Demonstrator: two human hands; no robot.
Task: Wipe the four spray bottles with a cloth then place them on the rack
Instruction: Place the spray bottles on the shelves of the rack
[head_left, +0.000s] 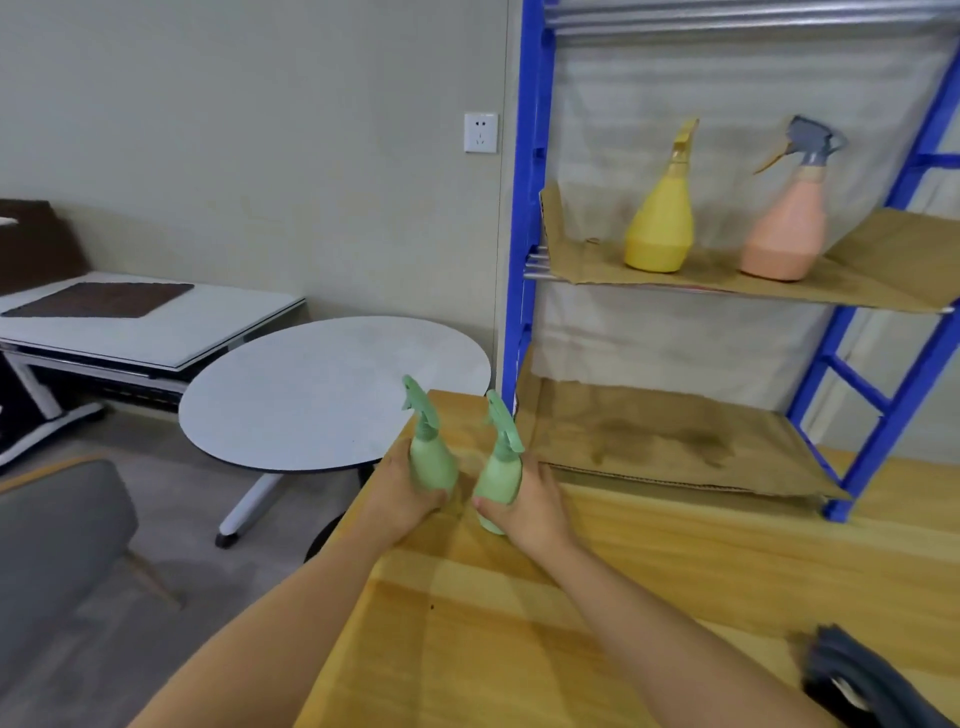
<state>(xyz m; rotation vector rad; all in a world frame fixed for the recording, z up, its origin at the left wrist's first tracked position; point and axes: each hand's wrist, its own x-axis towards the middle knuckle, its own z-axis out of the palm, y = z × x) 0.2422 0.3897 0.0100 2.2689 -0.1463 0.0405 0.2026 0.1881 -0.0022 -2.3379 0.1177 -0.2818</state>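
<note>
Two green spray bottles stand close together at the far left corner of the wooden table (597, 597). My left hand (397, 493) grips the left green bottle (428, 457); my right hand (530, 506) grips the right green bottle (501, 475). On the blue rack's (527, 218) middle shelf stand a yellow spray bottle (660, 218) and a pink spray bottle (787, 228) with a grey head. A dark cloth (857, 675) lies at the table's near right edge.
The rack's lower shelf (675, 441), lined with cardboard, sits just right of the green bottles. A round white table (322, 395) stands beyond the wooden table's left edge. A low white table (130, 322) is at far left, a grey seat (57, 545) below it.
</note>
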